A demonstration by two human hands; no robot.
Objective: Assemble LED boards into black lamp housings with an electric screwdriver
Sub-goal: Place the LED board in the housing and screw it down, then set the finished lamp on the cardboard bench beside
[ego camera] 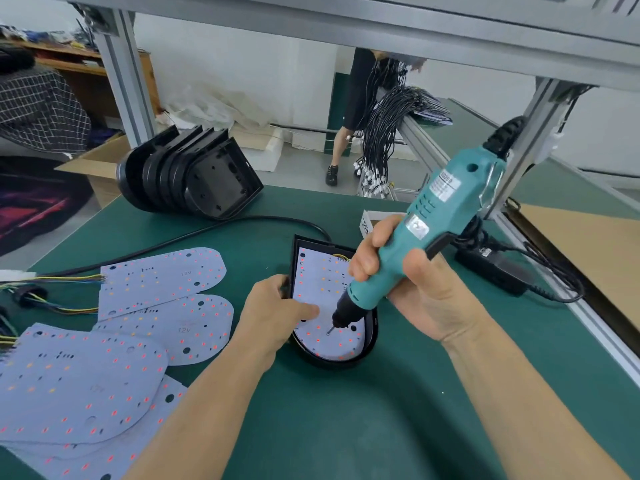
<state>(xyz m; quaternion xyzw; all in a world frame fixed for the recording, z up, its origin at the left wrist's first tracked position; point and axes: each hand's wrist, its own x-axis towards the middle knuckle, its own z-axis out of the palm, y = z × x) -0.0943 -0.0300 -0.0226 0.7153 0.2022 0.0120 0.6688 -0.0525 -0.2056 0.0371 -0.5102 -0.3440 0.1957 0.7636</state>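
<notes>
The teal electric screwdriver is being gripped by the right hand, its bit set on the LED board inside the black lamp housing, which is being steadied on the green counter by the left hand, thumb pressing the board.

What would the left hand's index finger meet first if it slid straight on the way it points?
Probably the screwdriver bit, set on a screw in the LED board. The left hand points right across the board in the housing; depth is uncertain.
</notes>
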